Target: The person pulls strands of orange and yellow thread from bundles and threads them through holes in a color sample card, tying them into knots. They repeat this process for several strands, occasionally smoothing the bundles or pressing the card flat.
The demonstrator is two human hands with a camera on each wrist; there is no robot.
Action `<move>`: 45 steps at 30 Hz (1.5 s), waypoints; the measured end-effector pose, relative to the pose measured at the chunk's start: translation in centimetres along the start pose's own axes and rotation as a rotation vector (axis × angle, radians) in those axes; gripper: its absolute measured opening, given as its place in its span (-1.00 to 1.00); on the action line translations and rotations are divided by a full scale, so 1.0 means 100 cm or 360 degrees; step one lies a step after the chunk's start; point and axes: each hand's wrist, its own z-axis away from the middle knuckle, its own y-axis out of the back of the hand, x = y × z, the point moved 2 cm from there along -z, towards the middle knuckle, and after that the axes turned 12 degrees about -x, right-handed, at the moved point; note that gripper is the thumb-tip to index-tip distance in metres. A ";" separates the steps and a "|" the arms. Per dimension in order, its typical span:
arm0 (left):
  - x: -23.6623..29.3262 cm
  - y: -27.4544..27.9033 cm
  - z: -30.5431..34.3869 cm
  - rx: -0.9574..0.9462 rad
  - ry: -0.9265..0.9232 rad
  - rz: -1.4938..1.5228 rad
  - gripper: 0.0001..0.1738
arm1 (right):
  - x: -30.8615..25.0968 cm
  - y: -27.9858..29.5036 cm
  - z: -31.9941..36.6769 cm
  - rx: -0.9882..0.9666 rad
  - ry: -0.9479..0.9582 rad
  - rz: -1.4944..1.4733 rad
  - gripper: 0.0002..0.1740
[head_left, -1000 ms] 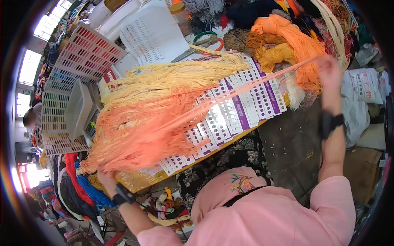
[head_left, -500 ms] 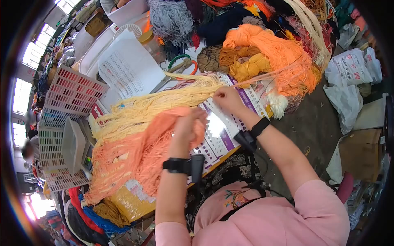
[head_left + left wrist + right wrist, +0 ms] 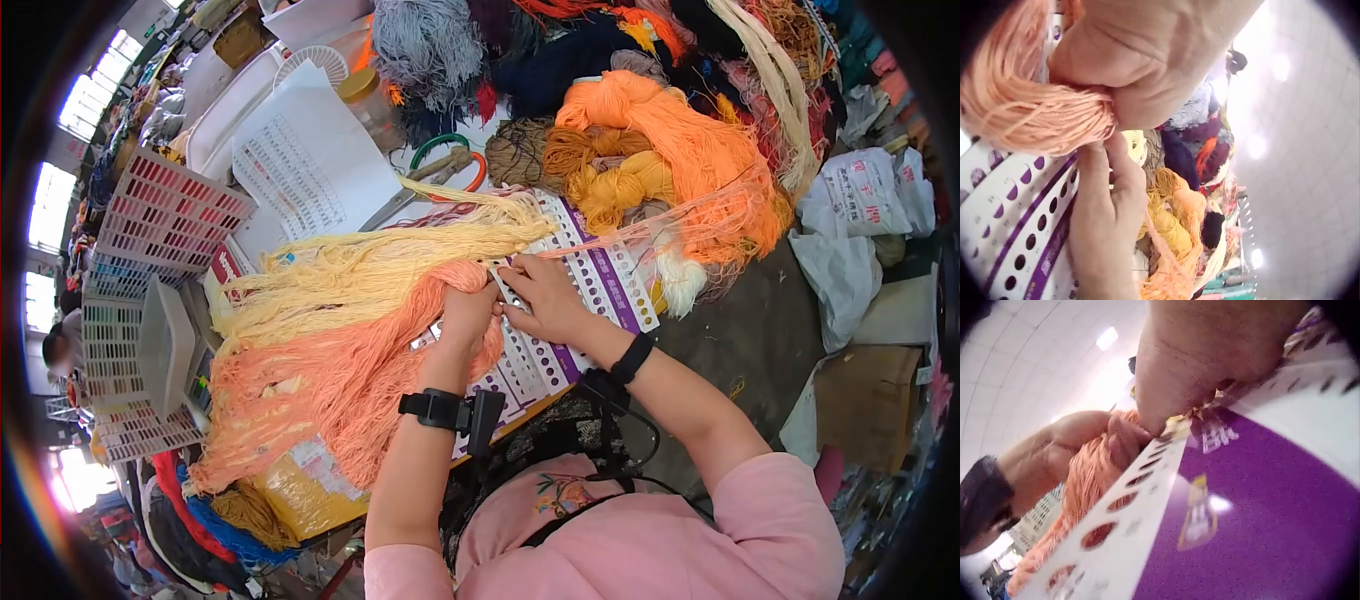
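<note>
A skein of peach thread spreads over the left part of the table. My left hand grips its bunched end, and strands bulge around the fist in the left wrist view. Close against it, my right hand pinches peach thread with thumb and forefinger, the fingertips right at the bundle. Thin peach strands run from there toward the orange skein. Under both hands lie white cards with punched holes and purple bands. Pale yellow thread lies behind the peach skein.
Scissors and a printed sheet lie at the back, near a lidded jar. Color charts and a white tray stand at left. Mustard skeins and grey thread are piled behind; white bags sit at right.
From stretching the peach thread wide apart, both hands have come together over the cards. Since half a second ago, the right hand has moved down and left to meet the left hand.
</note>
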 end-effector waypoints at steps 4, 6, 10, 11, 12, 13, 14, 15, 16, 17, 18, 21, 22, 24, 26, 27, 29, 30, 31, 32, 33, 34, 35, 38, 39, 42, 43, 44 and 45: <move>-0.004 -0.010 -0.002 0.0216 -0.0025 -0.0019 -0.90 | 0.012 -0.003 -0.003 0.0048 0.0027 -0.0299 -0.62; -0.008 -0.009 -0.003 0.0270 -0.0071 -0.0035 -0.90 | 0.009 -0.002 -0.003 0.0145 -0.0023 -0.0249 -0.65; -0.015 0.013 0.011 0.0027 -0.0102 0.0878 -0.88 | 0.011 -0.009 -0.003 0.0299 -0.0039 -0.0302 -0.73; -0.009 0.018 0.020 -0.0091 -0.0018 0.1287 -0.86 | 0.013 -0.011 -0.001 0.0297 -0.0070 -0.0354 -0.76; -0.001 0.017 0.026 -0.0284 -0.0005 0.1441 -0.85 | 0.016 -0.012 -0.002 0.0286 -0.0092 -0.0407 -0.79; 0.009 0.017 0.031 -0.0479 -0.0005 0.1595 -0.84 | 0.017 -0.013 -0.003 0.0272 -0.0101 -0.0459 -0.81; 0.017 0.016 0.033 -0.0679 -0.0012 0.1743 -0.83 | 0.017 -0.014 -0.003 0.0256 -0.0154 -0.0625 -0.83; 0.015 0.017 0.030 -0.0686 0.0015 0.1555 -0.84 | 0.018 -0.014 -0.001 0.0238 -0.0207 -0.0787 -0.84; 0.010 0.015 0.023 -0.0587 0.0151 0.1064 -0.85 | 0.020 -0.013 -0.001 0.0219 -0.0261 -0.0944 -0.84; 0.007 0.008 0.014 -0.0482 0.0280 0.0575 -0.86 | 0.020 -0.014 -0.002 0.0313 -0.0148 -0.0989 -0.82; 0.004 0.001 0.010 -0.0372 0.0403 0.0086 -0.86 | 0.022 -0.015 -0.002 0.0330 -0.0124 -0.0889 -0.83; 0.017 -0.002 0.020 -0.0213 0.0231 -0.0364 -0.82 | 0.021 -0.015 -0.003 0.0249 -0.0170 -0.0555 -0.81; 0.026 0.005 0.028 -0.0138 0.0215 -0.0398 -0.81 | 0.015 -0.013 -0.002 0.0215 -0.0219 -0.0468 -0.77; 0.051 0.043 0.055 -0.0068 0.0142 -0.0076 -0.76 | 0.003 -0.009 -0.003 0.0146 -0.0303 -0.0304 -0.68; 0.071 0.120 0.091 -0.0128 -0.0028 0.0190 -0.68 | 0.007 -0.013 -0.005 0.0067 -0.0296 -0.0149 -0.60; 0.090 0.142 0.115 0.0040 -0.0270 0.0181 -0.67 | 0.006 -0.011 -0.005 0.0054 -0.0309 -0.0101 -0.60; 0.109 0.208 0.151 0.0483 -0.0544 0.0326 -0.68 | 0.004 -0.012 -0.005 0.0015 -0.0342 -0.0075 -0.61; 0.116 0.222 0.167 0.0768 -0.0691 0.0262 -0.69 | 0.004 -0.013 -0.004 0.0039 -0.0325 -0.0054 -0.61; 0.115 0.230 0.182 0.0902 -0.0765 0.0353 -0.70 | 0.003 -0.014 -0.003 0.0060 -0.0301 -0.0030 -0.61; 0.122 0.224 0.199 0.1036 -0.0847 0.0448 -0.71 | 0.003 -0.013 -0.005 0.0083 -0.0270 -0.0004 -0.61; 0.125 0.220 0.213 0.1165 -0.0933 0.0545 -0.73 | 0.001 -0.012 -0.005 0.0077 -0.0297 0.0009 -0.61; 0.120 0.213 0.218 0.0706 -0.0892 0.0481 -0.75 | 0.000 -0.013 -0.005 0.0086 -0.0274 0.0017 -0.61; 0.111 0.201 0.223 0.0254 -0.0839 0.0414 -0.77 | 0.001 -0.014 -0.005 0.0087 -0.0248 0.0027 -0.60; 0.072 0.107 0.212 0.0160 -0.0589 0.0512 -0.71 | -0.003 -0.013 -0.006 0.0087 -0.0227 -0.0199 -0.67; 0.061 0.081 0.204 0.0059 -0.0512 0.0624 -0.66 | -0.009 -0.010 -0.005 0.0129 -0.0222 -0.0409 -0.70; 0.040 0.034 0.185 -0.0101 -0.0550 0.0760 -0.53 | -0.054 0.005 0.000 0.0009 -0.0318 -0.0948 -0.84; 0.039 0.021 0.184 -0.0070 -0.0583 0.0817 -0.52 | -0.073 0.007 0.004 -0.0121 -0.0382 -0.1276 -0.87; 0.038 0.012 0.185 -0.0039 -0.0610 0.0873 -0.52 | -0.091 0.009 0.007 -0.0252 -0.0458 -0.1603 -0.89; 0.033 0.008 0.186 -0.0126 -0.0616 0.0855 -0.50 | -0.112 0.013 0.008 -0.0361 -0.0474 -0.1824 -0.89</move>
